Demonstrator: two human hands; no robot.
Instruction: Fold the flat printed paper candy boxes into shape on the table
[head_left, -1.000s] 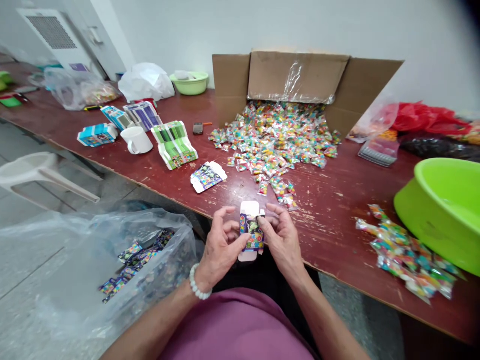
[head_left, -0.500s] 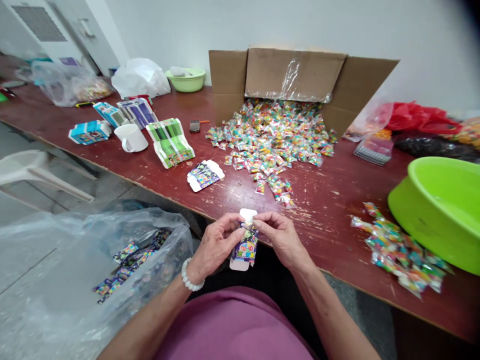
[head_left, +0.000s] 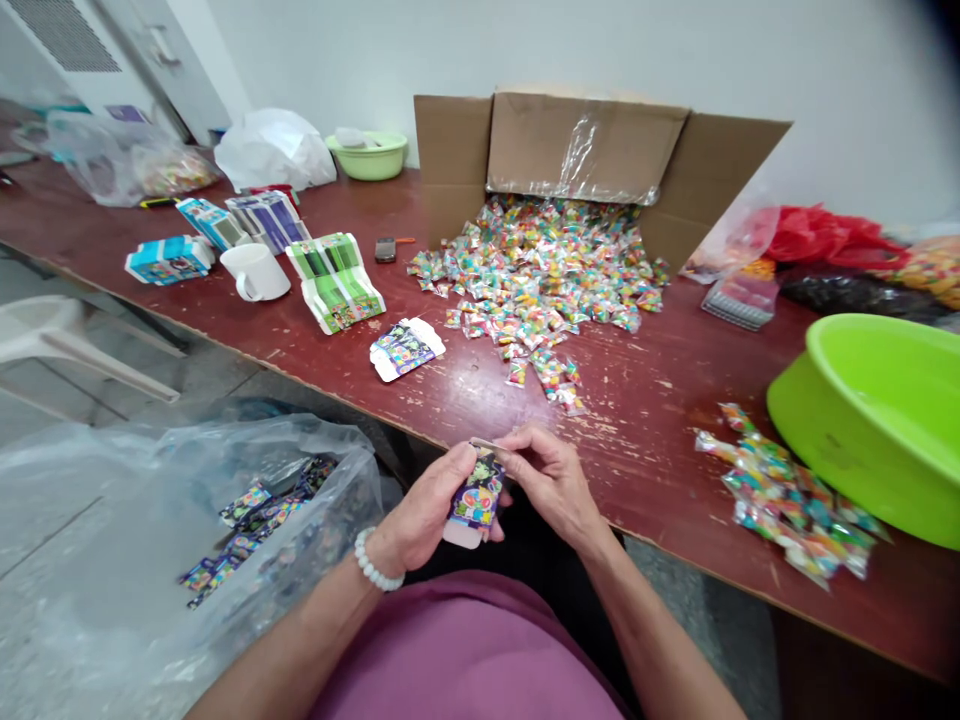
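I have my left hand (head_left: 429, 508) closed around a small box (head_left: 477, 498), with the thumb on the front and some fingertips peeking out on the far side. My right hand (head_left: 551, 488) has its thumb and pointing finger close together, touching the top edge of the box; I cannot tell if they pinch it or just press on it. The box is dark with bright pictures, tilted, over the lap and right by the near edge of the red-brown bench (head_left: 637, 425). A white flap sticks out at its bottom end. On my left wrist is a bracelet (head_left: 377, 562) of pale beads. On the bench, just past the hands, lies a flat box (head_left: 406, 349), and beyond it a green card tray (head_left: 337, 283) next to a white mug (head_left: 256, 272). A big pile of candy packets (head_left: 551, 285) spills from an open carton (head_left: 589, 148) at the back. On my right, a smaller pile of packets (head_left: 799, 505) lies beside a big green basin (head_left: 862, 425). Down on my left, a big clear bag (head_left: 300, 585) has more dark, bright-printed boxes (head_left: 247, 540) in it.
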